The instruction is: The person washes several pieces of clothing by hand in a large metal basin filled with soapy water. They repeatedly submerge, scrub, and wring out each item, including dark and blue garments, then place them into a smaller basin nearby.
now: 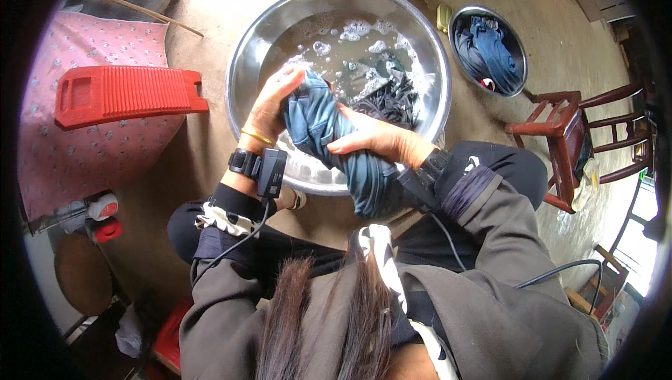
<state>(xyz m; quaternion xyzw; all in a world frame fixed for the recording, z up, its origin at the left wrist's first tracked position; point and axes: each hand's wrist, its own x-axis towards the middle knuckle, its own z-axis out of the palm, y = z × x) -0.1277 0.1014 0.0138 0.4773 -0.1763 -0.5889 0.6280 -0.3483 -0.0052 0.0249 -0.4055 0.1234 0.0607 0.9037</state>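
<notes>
Both hands grip a bunched blue denim garment (pixel 320 123) over the near part of a large steel basin (pixel 247 60). My left hand (pixel 275 99) clasps its upper end, while my right hand (pixel 370 136) wraps the middle with the thumb across the cloth. The lower end of the garment hangs over the near rim toward my lap. Cloudy, sudsy water (pixel 310 39) fills the basin, and dark wet cloth (pixel 394 99) lies in it on the right. Each wrist bears a strapped device with a cable.
A red plastic washboard (pixel 131 91) lies on a pink patterned cloth (pixel 126 39) at left. Right of the basin are a smaller metal basin (pixel 457 60) with denim clothes (pixel 488 49), a yellow-green soap-like block (pixel 444 18) and a wooden chair (pixel 562 128). A stick (pixel 142 10) lies at upper left.
</notes>
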